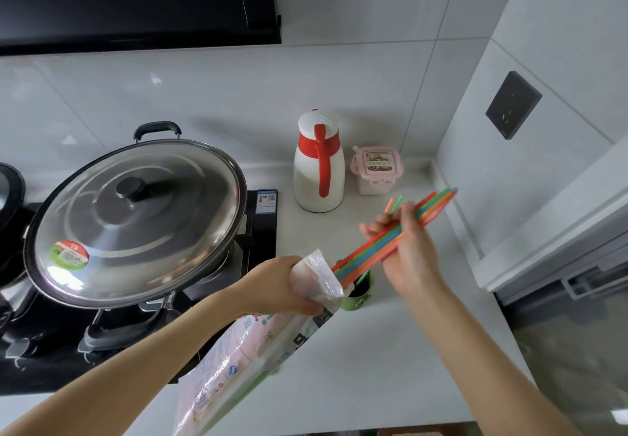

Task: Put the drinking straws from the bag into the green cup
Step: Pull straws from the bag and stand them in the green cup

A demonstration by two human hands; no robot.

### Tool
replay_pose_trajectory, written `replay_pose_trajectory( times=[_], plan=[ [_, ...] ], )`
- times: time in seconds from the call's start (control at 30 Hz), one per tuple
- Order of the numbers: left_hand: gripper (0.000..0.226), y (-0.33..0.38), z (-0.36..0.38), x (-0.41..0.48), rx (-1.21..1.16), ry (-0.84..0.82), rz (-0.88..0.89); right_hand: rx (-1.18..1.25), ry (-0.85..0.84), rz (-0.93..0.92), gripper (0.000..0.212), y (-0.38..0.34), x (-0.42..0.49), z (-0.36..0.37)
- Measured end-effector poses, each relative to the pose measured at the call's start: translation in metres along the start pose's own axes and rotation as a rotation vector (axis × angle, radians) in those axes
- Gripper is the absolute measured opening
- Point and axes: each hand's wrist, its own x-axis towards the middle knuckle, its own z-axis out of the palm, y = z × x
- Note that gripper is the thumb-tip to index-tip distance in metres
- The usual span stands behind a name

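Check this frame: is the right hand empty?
No, the right hand grips a bundle of coloured drinking straws whose lower ends sit at the bag mouth.

Large steel-lidded wok (pixel 136 218) sat on the black gas hob (pixel 261 231) at the white countertop's (pixel 390 350) left. White jug with red handle (pixel 317 167) stood near the back edge; pink lidded plastic box (pixel 377 170) just right of it, toward the back right corner. Small green cup (pixel 358 294) stood before both.

Countertop (pixel 390 350) — flask (pixel 317 163), pink box (pixel 377 170), green cup (pixel 356 296).

1 bag (pixel 244 350), 1 green cup (pixel 356 296), 1 straw bunch (pixel 384 242), 2 hands
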Motion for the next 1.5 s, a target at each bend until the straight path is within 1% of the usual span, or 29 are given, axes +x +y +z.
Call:
replay_pose_trajectory(
  times=[0.07,0.17,0.23,0.3,0.37,0.4,0.47,0.57,0.63,0.67,0.73,0.77,0.8,0.83,0.9,0.93,0.97,1.0,1.03,1.1,1.13,1.2,1.23,1.3,1.4,1.5],
  plan=[
    [0.054,-0.004,-0.002,-0.001,0.011,0.009,-0.010,0.082,0.054,-0.103,0.042,-0.028,0.011,-0.002],
    [0.058,-0.013,-0.004,-0.003,0.052,0.020,-0.037,0.051,0.142,-0.270,0.052,-0.070,0.018,-0.004],
    [0.058,-0.018,-0.005,-0.005,0.064,0.024,-0.059,-0.011,0.132,-0.347,0.055,-0.079,0.017,-0.001],
    [0.054,-0.020,-0.004,-0.007,0.068,0.040,-0.074,-0.097,0.089,-0.389,0.052,-0.065,0.018,0.003],
    [0.051,-0.021,-0.004,-0.010,0.074,0.044,-0.080,-0.223,0.052,-0.385,0.050,-0.036,0.022,0.006],
    [0.049,-0.021,-0.003,-0.011,0.077,0.039,-0.076,-0.300,0.041,-0.375,0.052,-0.020,0.025,0.005],
    [0.047,-0.021,-0.003,-0.013,0.094,0.034,-0.079,-0.436,0.008,-0.320,0.052,0.009,0.032,-0.001],
    [0.051,-0.020,-0.004,-0.015,0.128,0.038,-0.093,-0.648,-0.046,-0.246,0.045,0.040,0.041,-0.019],
    [0.053,-0.018,-0.005,-0.016,0.155,0.042,-0.101,-0.784,-0.051,-0.227,0.034,0.045,0.042,-0.026],
    [0.054,-0.017,-0.005,-0.016,0.163,0.041,-0.104,-0.798,-0.035,-0.216,0.028,0.044,0.043,-0.028],
    [0.054,-0.014,-0.005,-0.015,0.172,0.038,-0.101,-0.725,-0.004,-0.220,0.018,0.034,0.043,-0.028],
    [0.054,-0.013,-0.006,-0.014,0.172,0.034,-0.098,-0.690,0.003,-0.251,0.015,0.027,0.043,-0.026],
    [0.054,-0.011,-0.006,-0.014,0.172,0.029,-0.095,-0.710,0.013,-0.312,0.012,0.019,0.043,-0.023],
    [0.054,-0.009,-0.006,-0.012,0.172,0.023,-0.093,-0.811,0.036,-0.400,0.011,0.009,0.042,-0.021],
    [0.053,-0.006,-0.006,-0.010,0.160,0.012,-0.079,-1.088,0.082,-0.682,0.023,-0.009,0.033,-0.015],
    [0.053,-0.004,-0.007,-0.009,0.147,0.003,-0.070,-1.156,0.090,-0.842,0.026,-0.015,0.026,-0.012],
    [0.053,-0.003,-0.007,-0.008,0.135,-0.012,-0.064,-1.172,0.086,-0.935,0.024,-0.019,0.015,-0.010],
    [0.054,-0.001,-0.008,-0.008,0.128,-0.029,-0.061,-1.159,0.054,-0.916,0.020,-0.019,0.004,-0.009],
    [0.055,0.000,-0.009,-0.007,0.128,-0.045,-0.057,-1.137,-0.020,-0.783,0.015,-0.018,-0.007,-0.008],
    [0.056,0.005,-0.011,-0.007,0.135,-0.057,-0.047,-1.191,-0.247,-0.367,0.012,-0.008,-0.022,-0.011],
    [0.055,0.006,-0.013,-0.006,0.136,-0.056,-0.040,-1.239,-0.359,-0.219,0.014,-0.001,-0.025,-0.015],
    [0.052,0.010,-0.015,-0.005,0.130,-0.052,-0.032,-1.231,-0.518,-0.030,0.019,0.009,-0.028,-0.022],
    [0.051,0.011,-0.015,-0.004,0.127,-0.052,-0.031,-1.209,-0.561,0.020,0.021,0.012,-0.028,-0.023],
    [0.053,0.012,-0.015,-0.002,0.141,-0.047,-0.026,-1.210,-0.603,0.058,0.025,0.015,-0.028,-0.025],
    [0.052,0.014,-0.013,0.000,0.165,-0.046,-0.022,-1.278,-0.654,0.029,0.027,0.015,-0.028,-0.020],
    [0.049,0.016,-0.011,0.000,0.168,-0.074,-0.019,-1.365,-0.677,-0.046,0.019,0.018,-0.026,-0.018]
  ],
)
